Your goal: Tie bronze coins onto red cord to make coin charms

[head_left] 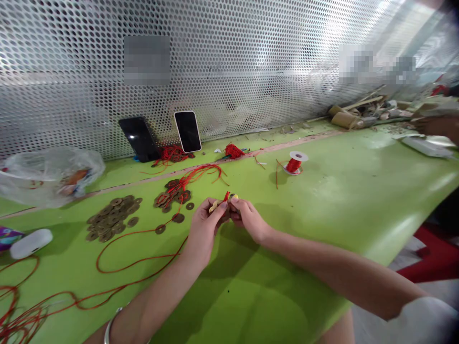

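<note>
Coins (213,208) are sitting in the left hand (205,229), out over the middle of the counter (330,205), with a bit of red cord (226,196) poking up by the thumb. Left grip is clamping those coins; the right hand (251,222) is crowding in right beside it, but its fingertips are mostly hiding, so I can't tell if that grip is closing on anything. Toward the left edge a loose pile (113,217) of brown coins is lying around, and a second bunch (172,195) is sitting between pile and hands, red strands (195,173) trailing over it. More cord is looping around near the left corner closest to the person. Off to the right, nearer the far edge, a white spool (294,165) is standing, and along that edge two phones (188,132) are leaning on a perforated metal screen (233,57).
</note>
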`<state>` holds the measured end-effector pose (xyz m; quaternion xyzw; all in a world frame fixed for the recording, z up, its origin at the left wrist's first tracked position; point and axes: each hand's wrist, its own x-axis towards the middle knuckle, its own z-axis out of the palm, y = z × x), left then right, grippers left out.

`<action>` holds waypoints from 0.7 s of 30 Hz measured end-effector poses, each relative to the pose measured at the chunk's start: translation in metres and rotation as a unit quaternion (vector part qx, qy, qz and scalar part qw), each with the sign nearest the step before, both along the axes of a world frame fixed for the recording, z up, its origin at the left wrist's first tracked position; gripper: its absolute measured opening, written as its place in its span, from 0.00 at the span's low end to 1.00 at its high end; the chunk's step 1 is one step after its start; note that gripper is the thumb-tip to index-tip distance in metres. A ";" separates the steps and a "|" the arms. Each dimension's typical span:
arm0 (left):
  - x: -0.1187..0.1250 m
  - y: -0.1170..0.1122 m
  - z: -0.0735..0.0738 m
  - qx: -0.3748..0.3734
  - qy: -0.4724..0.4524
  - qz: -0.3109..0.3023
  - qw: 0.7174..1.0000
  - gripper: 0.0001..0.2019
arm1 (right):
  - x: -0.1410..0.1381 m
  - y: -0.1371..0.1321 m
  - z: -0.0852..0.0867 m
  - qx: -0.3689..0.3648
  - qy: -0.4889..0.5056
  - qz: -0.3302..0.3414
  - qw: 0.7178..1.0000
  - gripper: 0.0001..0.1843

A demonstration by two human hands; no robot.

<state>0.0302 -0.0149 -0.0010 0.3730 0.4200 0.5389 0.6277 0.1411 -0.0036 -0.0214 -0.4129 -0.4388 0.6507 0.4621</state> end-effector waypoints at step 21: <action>-0.067 0.036 0.039 0.174 0.596 -0.055 0.782 0.05 | 0.029 0.022 0.000 0.164 -0.354 0.049 0.920 0.07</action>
